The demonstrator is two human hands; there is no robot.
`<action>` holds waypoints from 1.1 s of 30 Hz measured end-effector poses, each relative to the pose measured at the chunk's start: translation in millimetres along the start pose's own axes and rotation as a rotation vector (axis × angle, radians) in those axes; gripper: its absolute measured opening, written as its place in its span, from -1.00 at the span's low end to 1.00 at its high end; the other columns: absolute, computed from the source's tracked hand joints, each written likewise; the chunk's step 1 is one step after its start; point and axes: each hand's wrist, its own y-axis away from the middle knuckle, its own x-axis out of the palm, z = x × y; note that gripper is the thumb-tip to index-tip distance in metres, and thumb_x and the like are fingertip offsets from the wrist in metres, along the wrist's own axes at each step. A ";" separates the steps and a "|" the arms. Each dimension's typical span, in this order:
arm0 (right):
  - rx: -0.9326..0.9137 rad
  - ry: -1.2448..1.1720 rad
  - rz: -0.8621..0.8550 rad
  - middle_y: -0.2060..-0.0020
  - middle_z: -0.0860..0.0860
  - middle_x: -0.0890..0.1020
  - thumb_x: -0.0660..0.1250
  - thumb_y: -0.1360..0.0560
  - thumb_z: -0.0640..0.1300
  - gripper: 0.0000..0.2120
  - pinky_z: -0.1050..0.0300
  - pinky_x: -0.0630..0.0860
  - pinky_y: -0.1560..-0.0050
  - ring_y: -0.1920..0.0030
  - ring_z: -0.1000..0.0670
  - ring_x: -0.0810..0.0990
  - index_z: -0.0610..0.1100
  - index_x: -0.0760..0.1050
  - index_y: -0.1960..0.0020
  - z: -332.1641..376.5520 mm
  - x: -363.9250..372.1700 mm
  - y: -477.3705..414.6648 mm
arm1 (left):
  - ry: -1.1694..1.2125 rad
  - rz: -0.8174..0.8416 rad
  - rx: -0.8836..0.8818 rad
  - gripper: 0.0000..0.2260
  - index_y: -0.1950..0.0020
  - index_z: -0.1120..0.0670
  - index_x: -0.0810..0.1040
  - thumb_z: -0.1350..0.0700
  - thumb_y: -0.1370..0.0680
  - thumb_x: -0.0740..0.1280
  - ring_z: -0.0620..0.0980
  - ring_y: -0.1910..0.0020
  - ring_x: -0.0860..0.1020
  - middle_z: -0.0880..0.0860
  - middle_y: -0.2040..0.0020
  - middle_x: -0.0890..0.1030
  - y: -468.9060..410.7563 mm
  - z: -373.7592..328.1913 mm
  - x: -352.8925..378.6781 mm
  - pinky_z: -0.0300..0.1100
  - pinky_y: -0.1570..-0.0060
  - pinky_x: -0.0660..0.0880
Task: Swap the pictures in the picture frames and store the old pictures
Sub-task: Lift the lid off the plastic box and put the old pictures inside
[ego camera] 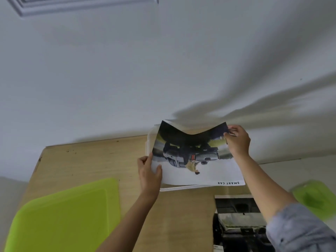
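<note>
A printed picture (196, 160) of a grey truck, with the words SMART CAB along its near edge, is held above a white picture frame (174, 188) lying on the wooden table (91, 160). My left hand (150, 171) pinches the picture's near left corner. At the far right corner my right hand (237, 140) pinches the sheet, which sags in the middle of its far edge. Most of the frame is hidden under the sheet. A second, dark picture (236, 220) lies on the table near me, partly under my right forearm.
A lime green plastic tray or lid (63, 215) sits at the near left of the table. Another green piece (314, 199) lies at the right, blurred. A white wall rises directly behind the table's far edge.
</note>
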 end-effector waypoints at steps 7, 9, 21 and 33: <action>-0.119 0.080 0.118 -0.22 -0.13 0.50 0.18 -0.44 -0.43 -0.59 0.26 0.36 -0.25 -0.22 -0.06 0.48 -0.24 0.45 -0.26 -9.7 10.1 -9.2 | -0.095 -0.088 0.066 -0.48 -0.36 0.19 0.39 0.35 -0.41 0.39 -0.06 -0.17 0.32 0.08 -0.18 0.35 7.2 -0.5 14.4 -0.29 -0.19 0.33; -0.243 0.179 0.113 -0.26 -0.14 0.45 0.21 -0.44 -0.42 -0.57 0.47 0.21 -0.22 -0.28 -0.06 0.42 -0.25 0.42 -0.29 -12.8 5.1 -3.2 | -0.141 -0.131 0.164 -0.52 -0.31 0.21 0.44 0.35 -0.40 0.40 -0.02 -0.19 0.34 0.11 -0.19 0.40 4.3 -1.3 19.3 -0.28 -0.15 0.31; -0.284 0.845 0.650 -0.51 -0.04 -0.10 0.21 -0.50 0.17 -0.28 -0.12 0.01 -0.45 -0.51 -0.12 -0.11 0.02 -0.09 -0.50 -53.5 17.2 32.3 | -0.852 0.575 0.234 -0.31 -0.53 0.02 -0.15 -0.26 -0.56 0.06 0.14 -0.50 -0.26 0.10 -0.53 -0.23 -37.3 8.0 53.2 0.04 -0.44 -0.21; -0.141 0.510 0.649 -0.44 0.01 0.22 0.32 -0.49 -0.09 -0.35 0.08 0.27 -0.33 -0.43 -0.06 0.23 -0.03 0.08 -0.48 -32.8 -4.5 32.0 | -0.781 0.620 0.211 -0.34 -0.53 0.09 -0.06 -0.16 -0.57 0.14 0.18 -0.51 -0.17 0.13 -0.55 -0.12 -40.1 -10.6 52.2 0.08 -0.45 -0.08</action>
